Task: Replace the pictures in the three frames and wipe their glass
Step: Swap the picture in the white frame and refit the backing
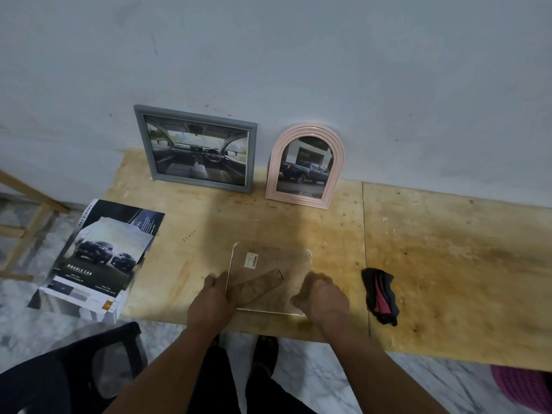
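A clear acrylic frame (277, 264) with a small barcode sticker lies flat near the front edge of the wooden table (433, 264). My left hand (209, 303) grips its left edge and my right hand (321, 297) grips its right front corner. A brown strip, its stand, shows through the clear panel between my hands. A grey rectangular frame (195, 149) with a car-interior picture leans on the wall. To its right leans a pink arched frame (304, 167) holding a picture of a pickup truck.
A black and red cloth (380, 295) lies on the table right of my hands. Car brochures and loose pages (98, 258) overhang the table's left end. A dark chair (74, 372) stands at lower left, a wooden rack at far left, a pink basket (525, 386) at lower right.
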### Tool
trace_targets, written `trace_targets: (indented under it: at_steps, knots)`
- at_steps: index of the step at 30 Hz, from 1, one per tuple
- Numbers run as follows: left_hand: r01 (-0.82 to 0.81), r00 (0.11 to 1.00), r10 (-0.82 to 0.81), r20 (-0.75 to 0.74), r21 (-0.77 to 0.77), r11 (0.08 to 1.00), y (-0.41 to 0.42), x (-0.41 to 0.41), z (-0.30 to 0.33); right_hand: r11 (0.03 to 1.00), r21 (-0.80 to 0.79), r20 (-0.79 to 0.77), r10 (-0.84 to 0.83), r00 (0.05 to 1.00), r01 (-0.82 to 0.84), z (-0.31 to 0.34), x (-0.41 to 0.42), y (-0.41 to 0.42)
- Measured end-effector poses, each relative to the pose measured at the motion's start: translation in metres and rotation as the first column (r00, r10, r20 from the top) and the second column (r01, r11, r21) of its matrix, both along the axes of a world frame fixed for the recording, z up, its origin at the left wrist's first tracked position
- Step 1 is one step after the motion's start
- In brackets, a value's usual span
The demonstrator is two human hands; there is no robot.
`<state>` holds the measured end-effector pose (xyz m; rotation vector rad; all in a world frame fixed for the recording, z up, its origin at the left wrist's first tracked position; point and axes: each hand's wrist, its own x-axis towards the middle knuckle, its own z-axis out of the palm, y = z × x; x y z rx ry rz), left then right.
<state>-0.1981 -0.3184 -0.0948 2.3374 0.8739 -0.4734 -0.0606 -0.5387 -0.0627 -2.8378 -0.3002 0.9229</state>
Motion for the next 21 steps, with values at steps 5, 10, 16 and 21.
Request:
trace_targets:
  at_steps: [5, 10, 16, 21]
  knots:
    - [0.119, 0.993, -0.12, 0.019, 0.068, 0.991, 0.0, 0.01, 0.004, 0.978, 0.016, -0.003, 0.21, 0.978, -0.21, -0.005, 0.019, 0.019]
    - [0.248, 0.969, -0.247, -0.013, 0.039, 0.968, 0.002, 0.031, 0.005, 0.907, -0.071, -0.091, 0.409, 0.908, -0.415, -0.025, 0.015, 0.016]
    - [0.483, 0.874, -0.47, -0.123, 0.124, 0.867, 0.008, 0.044, 0.001, 0.863, -0.164, -0.121, 0.463, 0.878, -0.478, -0.023, 0.023, 0.018]
    - [0.532, 0.834, -0.506, -0.219, 0.08, 0.843, 0.012, 0.054, 0.008, 0.835, -0.222, -0.135, 0.485, 0.864, -0.504, -0.021, 0.023, 0.024]
